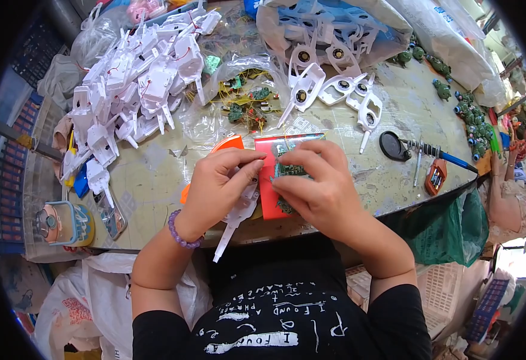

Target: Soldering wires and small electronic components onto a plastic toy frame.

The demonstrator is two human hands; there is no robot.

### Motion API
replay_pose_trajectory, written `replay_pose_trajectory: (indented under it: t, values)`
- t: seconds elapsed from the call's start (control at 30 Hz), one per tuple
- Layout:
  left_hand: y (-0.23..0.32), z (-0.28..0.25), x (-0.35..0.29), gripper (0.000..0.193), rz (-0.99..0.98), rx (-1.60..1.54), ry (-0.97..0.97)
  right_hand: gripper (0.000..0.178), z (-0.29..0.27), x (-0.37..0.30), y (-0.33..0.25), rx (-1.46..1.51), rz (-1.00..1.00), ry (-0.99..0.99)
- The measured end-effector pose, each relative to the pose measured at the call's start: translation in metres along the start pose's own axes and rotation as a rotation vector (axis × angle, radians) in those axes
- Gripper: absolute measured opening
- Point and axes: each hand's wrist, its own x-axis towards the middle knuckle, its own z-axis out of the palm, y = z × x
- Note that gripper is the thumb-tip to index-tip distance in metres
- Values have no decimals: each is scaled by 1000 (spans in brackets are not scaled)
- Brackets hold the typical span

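Observation:
In front of me a red flat box lies on the worktable, with a small green circuit board on it. My right hand curls over the board, thumb and forefinger at its left edge. The thumb and forefinger of my left hand are pinched together just left of the board; what is between them is too small to make out. Under the left hand rests a white plastic housing, its narrow handle pointing toward me. An orange piece shows behind the left hand, partly hidden.
White housings are heaped at the left. Wired circuit boards lie on clear plastic ahead. White frames with round speakers spread behind. A soldering iron and a round black lid lie right; green parts line the far right.

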Motion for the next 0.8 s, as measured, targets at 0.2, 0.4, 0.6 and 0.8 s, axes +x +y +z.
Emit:
replay_pose_trajectory:
  t: [0.2, 0.4, 0.6, 0.8]
  values:
    - [5, -8, 4, 13, 7, 44, -180, 18, 0, -3, 3, -83, 52, 56]
    - [1, -6, 5, 11, 86, 151, -138, 26, -6, 0, 8, -43, 191, 43]
    - [5, -3, 4, 11, 99, 253, -128, 30, -2, -6, 20, 14, 185, -2]
    - [5, 1, 8, 8, 191, 280, -123, 33, 4, -6, 23, 54, 174, 9]
